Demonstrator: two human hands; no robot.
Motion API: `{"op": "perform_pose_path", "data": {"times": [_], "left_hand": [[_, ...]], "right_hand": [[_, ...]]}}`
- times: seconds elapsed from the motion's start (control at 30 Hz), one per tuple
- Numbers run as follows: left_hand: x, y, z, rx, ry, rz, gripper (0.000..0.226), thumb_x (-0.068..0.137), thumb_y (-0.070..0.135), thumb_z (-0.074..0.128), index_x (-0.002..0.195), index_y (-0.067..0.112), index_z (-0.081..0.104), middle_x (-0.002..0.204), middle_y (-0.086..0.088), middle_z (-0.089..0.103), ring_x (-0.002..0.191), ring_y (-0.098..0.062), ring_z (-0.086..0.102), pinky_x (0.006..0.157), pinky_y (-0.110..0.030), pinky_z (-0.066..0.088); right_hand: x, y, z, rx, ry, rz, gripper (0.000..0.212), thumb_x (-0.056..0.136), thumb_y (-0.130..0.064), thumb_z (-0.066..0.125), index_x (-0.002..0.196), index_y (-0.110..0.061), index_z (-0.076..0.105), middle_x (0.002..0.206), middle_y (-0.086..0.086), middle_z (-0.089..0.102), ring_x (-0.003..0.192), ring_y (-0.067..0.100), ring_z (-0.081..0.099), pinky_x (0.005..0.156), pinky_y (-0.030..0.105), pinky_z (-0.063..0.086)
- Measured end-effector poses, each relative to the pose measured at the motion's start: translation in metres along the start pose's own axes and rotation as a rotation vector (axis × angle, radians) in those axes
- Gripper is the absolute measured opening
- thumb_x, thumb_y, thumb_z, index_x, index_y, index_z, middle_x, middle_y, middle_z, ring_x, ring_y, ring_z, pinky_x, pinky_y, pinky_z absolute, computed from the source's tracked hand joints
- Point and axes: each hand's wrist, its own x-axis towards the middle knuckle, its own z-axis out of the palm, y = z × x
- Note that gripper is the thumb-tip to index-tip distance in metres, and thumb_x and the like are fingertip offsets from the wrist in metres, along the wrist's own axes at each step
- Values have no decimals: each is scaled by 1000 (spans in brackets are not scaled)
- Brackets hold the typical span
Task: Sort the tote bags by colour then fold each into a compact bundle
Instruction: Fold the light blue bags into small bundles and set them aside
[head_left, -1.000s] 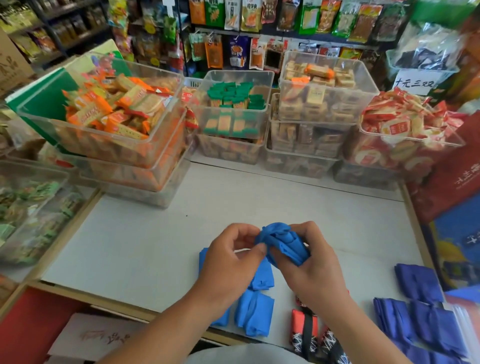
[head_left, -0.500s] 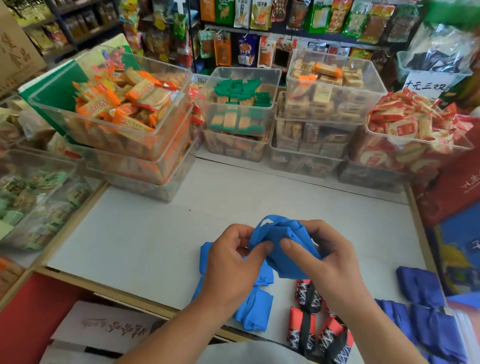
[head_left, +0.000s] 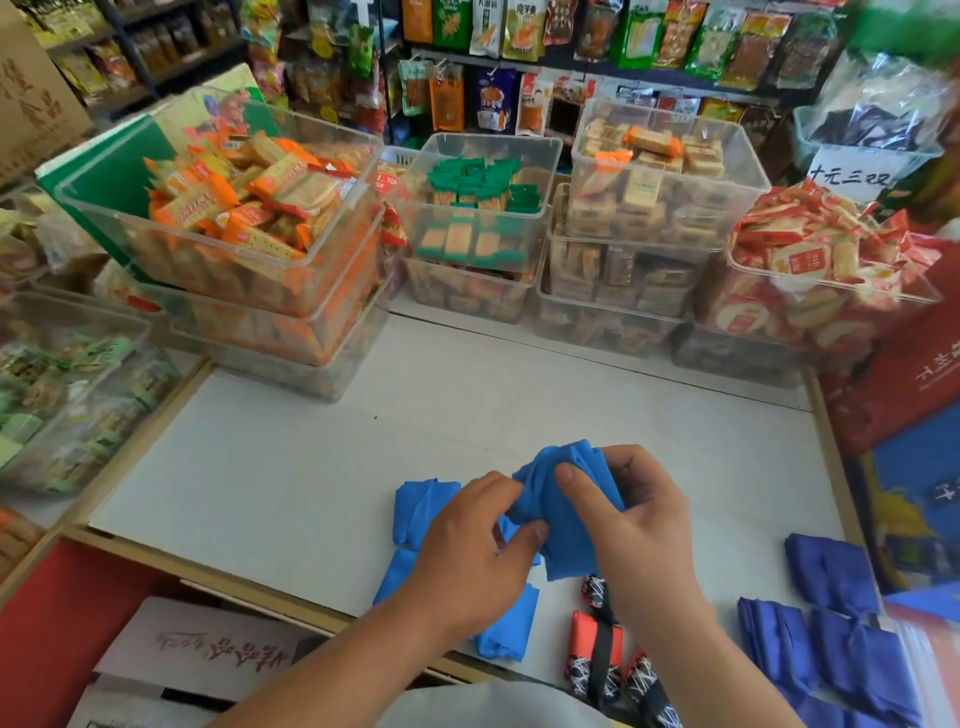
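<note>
Left hand (head_left: 467, 551) and right hand (head_left: 636, 525) close together, both pinching a half-folded light-blue tote bag (head_left: 563, 499) just above the white counter (head_left: 291, 483). Folded light-blue bundles (head_left: 423, 506) at 9 o'clock of the hands, red-black bundles (head_left: 595, 649) at 6, dark-blue bundles (head_left: 826, 577) at 3.

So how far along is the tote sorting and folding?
Sorted groups already lie on the table: light blue bundles, red-and-black bundles, dark blue bags. Left hand and right hand are bundling another light blue bag. The dark blue ones look looser.
</note>
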Motion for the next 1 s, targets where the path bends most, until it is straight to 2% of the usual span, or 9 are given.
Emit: {"op": "perform_pose_path", "data": {"times": [0.1,0.17,0.3,0.37,0.5,0.6,0.77,0.93,1.0], "left_hand": [[5,19,-4,-255,20,-121,8,97,26,65,103,29,63,96,14,68,84,-10,66,79,-29,57],[12,31,-11,-317,28,-173,8,99,32,63,101,26,67,93,10,70,87,-10,67,81,-28,57],[21,38,-16,-445,61,-313,47,83,64,69,94,18,73,93,0,76,91,-15,71,86,-35,59],[22,37,-18,-540,33,-344,61,67,70,74,98,18,75,96,-2,78,96,-19,73,87,-38,60],[21,33,-17,-577,-115,-362,35,84,44,79,109,21,77,103,-1,78,102,-15,73,90,-31,57],[22,31,-16,-563,-131,-378,20,92,33,75,104,17,77,104,-8,77,105,-25,71,96,-37,58],[26,33,-14,-543,-118,-352,12,96,21,72,102,11,73,104,-17,75,102,-33,72,96,-44,58],[27,35,-14,-715,-33,-327,15,99,14,66,107,1,69,109,-20,73,100,-26,75,93,-41,60],[25,35,-15,-733,-61,-310,18,99,17,66,108,1,69,110,-20,73,102,-27,74,93,-42,60]], "right_hand": [[1,-1,-3,-2,64,8,22,83,-16,83,96,-18,65,90,-1,73,85,17,70,72,29,54],[4,-5,-5,-40,51,-34,23,80,-16,86,92,-19,66,86,-5,73,80,15,69,65,23,53],[5,-7,-6,-111,-56,-130,26,78,-15,88,82,-31,68,85,-6,73,77,22,70,69,40,58],[6,-2,-10,-185,-96,-207,25,78,-17,90,84,-27,68,85,-4,71,75,23,66,68,39,55],[8,8,-16,-333,-198,-383,27,77,-7,88,82,-20,65,83,-5,66,76,21,61,65,34,50],[10,9,-20,-344,-263,-402,28,78,-12,89,79,-22,63,81,-5,64,73,18,58,62,24,45],[13,9,-23,-397,-245,-284,32,74,-22,91,87,-33,64,83,-6,66,68,16,55,58,24,45],[13,-1,-40,-334,-326,-262,51,74,-8,90,114,-30,68,110,-9,71,95,13,68,77,23,54],[12,-2,-42,-302,-331,-257,44,76,-21,90,112,-34,68,111,-7,71,96,16,71,76,23,56]]}}
